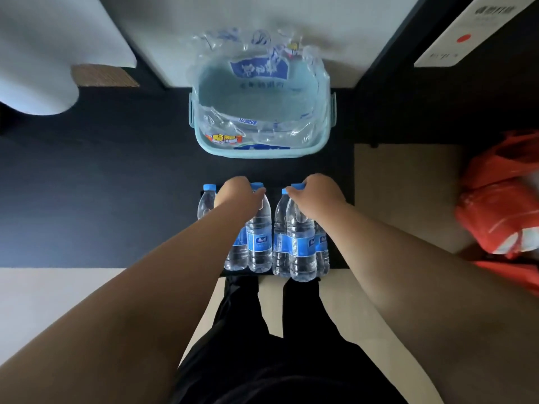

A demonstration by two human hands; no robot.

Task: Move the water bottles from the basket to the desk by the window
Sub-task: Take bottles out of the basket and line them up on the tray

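I look straight down at a light blue basket (201,132) on the dark floor; only crumpled clear plastic wrap (262,126) lies inside it. Both my hands hang in front of me, each gripping several clear water bottles with blue caps and blue labels by their necks. My left hand (237,193) holds the left bunch of bottles (258,243). My right hand (316,198) holds the right bunch of bottles (300,246). The bottles hang upright above my feet. How many bottles each hand holds is partly hidden by my forearms.
A white panel (262,18) stands behind the basket. A red plastic bag (501,199) lies at the right on the beige floor. White bedding (43,53) and a woven brown pad (102,75) sit at the upper left. A white sign (472,33) is at the upper right.
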